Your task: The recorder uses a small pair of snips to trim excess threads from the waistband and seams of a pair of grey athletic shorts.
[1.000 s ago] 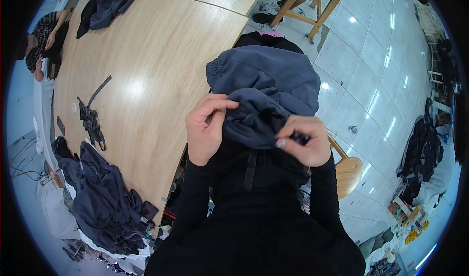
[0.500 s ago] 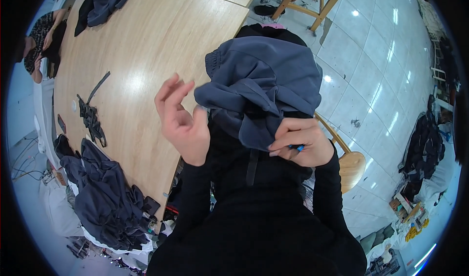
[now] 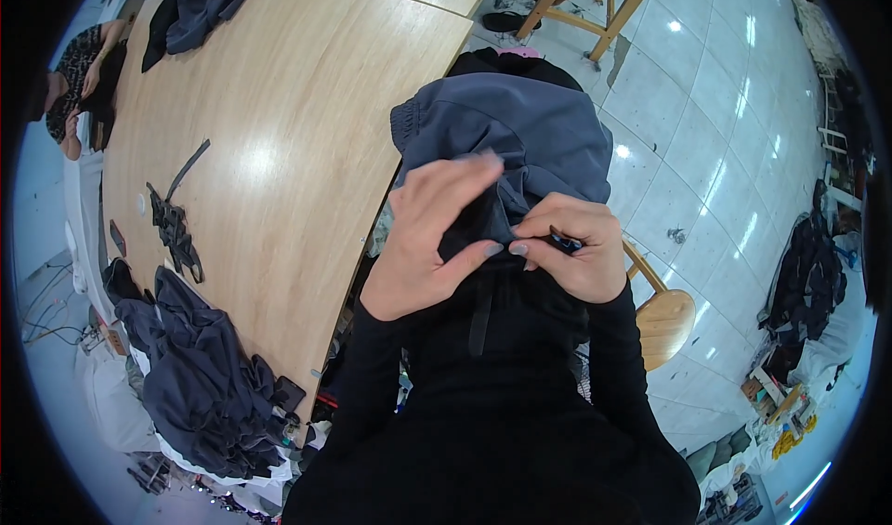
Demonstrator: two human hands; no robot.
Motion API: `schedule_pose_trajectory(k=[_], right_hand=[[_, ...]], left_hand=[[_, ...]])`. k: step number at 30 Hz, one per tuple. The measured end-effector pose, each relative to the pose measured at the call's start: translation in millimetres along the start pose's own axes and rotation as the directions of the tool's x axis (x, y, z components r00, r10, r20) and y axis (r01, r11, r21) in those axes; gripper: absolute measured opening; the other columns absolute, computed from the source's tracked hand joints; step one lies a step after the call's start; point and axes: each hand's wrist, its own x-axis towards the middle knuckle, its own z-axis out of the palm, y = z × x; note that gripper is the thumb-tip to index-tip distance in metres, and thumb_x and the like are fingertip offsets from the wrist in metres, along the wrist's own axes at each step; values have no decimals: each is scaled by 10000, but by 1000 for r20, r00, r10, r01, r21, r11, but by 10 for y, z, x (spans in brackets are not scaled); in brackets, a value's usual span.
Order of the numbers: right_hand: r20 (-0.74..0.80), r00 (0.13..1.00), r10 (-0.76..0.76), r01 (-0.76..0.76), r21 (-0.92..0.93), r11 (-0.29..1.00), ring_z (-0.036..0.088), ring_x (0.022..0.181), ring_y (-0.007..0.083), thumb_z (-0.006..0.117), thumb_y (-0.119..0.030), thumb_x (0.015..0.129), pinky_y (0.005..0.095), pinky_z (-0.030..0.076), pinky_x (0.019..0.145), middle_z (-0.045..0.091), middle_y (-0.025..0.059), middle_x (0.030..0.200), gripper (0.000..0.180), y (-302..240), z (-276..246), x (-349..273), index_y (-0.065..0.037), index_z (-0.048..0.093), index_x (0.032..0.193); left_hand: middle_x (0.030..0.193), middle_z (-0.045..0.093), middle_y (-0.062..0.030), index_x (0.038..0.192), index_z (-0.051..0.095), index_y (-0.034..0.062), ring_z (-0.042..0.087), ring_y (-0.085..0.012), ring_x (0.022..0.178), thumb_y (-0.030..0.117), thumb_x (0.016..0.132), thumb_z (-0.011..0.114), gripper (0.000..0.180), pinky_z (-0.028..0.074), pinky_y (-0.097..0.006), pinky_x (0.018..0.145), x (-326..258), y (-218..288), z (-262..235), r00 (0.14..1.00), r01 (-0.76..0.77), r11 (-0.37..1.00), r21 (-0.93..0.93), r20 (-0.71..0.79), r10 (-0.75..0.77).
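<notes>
A blue-grey garment [image 3: 548,121] with a gathered elastic edge lies bunched over my lap, beside the table. My right hand [image 3: 581,251] is closed, pinching a fold of the garment between thumb and fingertips. A small dark and blue object [image 3: 565,240] is tucked in the same hand; its kind is too hidden to tell. My left hand [image 3: 427,232] hovers over the near part of the cloth, its fingers apart and slightly blurred. The left thumb tip comes close to the pinched fold; whether it touches the cloth I cannot tell.
On the wooden table [image 3: 297,88] at left lie black straps [image 3: 174,228], a dark garment pile [image 3: 204,376] and more dark cloth [image 3: 209,9]. A person [image 3: 84,79] is at the far left. A wooden stool [image 3: 664,325] stands right of me, another [image 3: 604,9] farther off.
My left hand has moved right, from beside the cloth to over it. The right hand has risen slightly with the pinched fold, and the garment's left bulge has been drawn in.
</notes>
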Motion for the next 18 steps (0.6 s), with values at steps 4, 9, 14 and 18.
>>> schedule_pose_trajectory(k=[4,9,14,18], right_hand=[[-26,996,82,-80,85,993,666,644,95,814,77,885,237,505,581,737,83,906,195,-93,81,20,43,793,1076],[-64,946,317,-305,146,941,641,654,62,803,68,910,219,487,565,726,64,931,281,82,79,22,26,745,1182],[-179,927,331,-254,351,901,612,642,49,780,74,932,208,481,546,723,64,977,378,25,179,90,21,667,1289],[-213,919,333,-244,355,902,611,672,43,769,93,927,207,487,561,725,60,986,441,-28,175,115,17,625,1337]], left_hand=[[1024,722,-95,1277,678,54,673,-291,1075,2,914,746,373,431,-400,1004,-102,-252,-45,996,2,1000,10,91,-3],[1000,573,41,1182,621,-2,470,-27,879,98,1132,566,125,412,-194,796,-270,-316,17,914,328,826,-459,-67,-400],[957,548,50,1189,619,8,446,-20,837,85,1128,569,109,392,-196,762,-301,-333,19,860,378,774,-507,-118,-497],[949,542,52,1189,622,13,437,-20,823,88,1128,573,108,383,-197,748,-309,-338,24,850,387,781,-490,-139,-508]])
